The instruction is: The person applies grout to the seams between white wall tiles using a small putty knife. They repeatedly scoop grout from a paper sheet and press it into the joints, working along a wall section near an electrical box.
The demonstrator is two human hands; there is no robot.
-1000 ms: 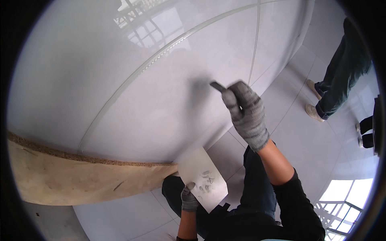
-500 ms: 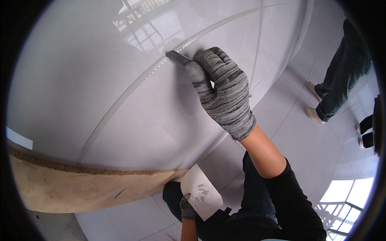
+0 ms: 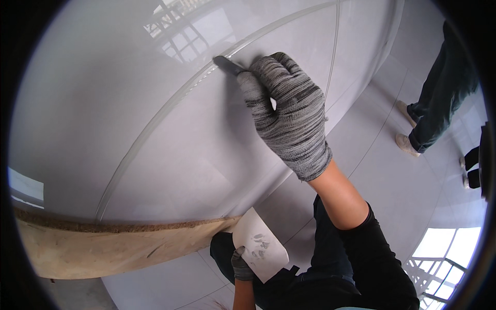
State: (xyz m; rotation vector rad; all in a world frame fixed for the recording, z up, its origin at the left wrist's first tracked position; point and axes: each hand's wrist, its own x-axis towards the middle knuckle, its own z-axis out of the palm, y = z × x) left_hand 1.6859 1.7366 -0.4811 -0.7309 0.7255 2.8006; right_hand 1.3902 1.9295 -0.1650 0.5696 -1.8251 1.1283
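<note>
My right hand point(image 3: 292, 116), in a grey striped knit glove, is closed around a small dark flat scraper point(image 3: 229, 65). The scraper's rounded tip rests at a pale, glossy joint line point(image 3: 147, 132) that runs across the large light tiles point(image 3: 191, 155). Small bright beads show along the joint just beside the tip. Lower down, my left hand point(image 3: 241, 265), in a similar glove, grips a white sheet point(image 3: 262, 247) by its edge. Grey smudges mark the sheet, which is held tilted above my legs. Its fingers are partly hidden by the sheet.
A curved wooden board point(image 3: 129, 248) with a rough brown edge borders the tiled surface at lower left. Another person's legs point(image 3: 439, 98) stand on the tiled floor at right, and dark-clad feet point(image 3: 469, 170) show farther right. A window-like bright patch point(image 3: 444, 258) lies at lower right.
The view has shifted slightly, and my right hand and the scraper appear a little higher in the picture. The tip stays at the joint; my left hand still holds the sheet.
</note>
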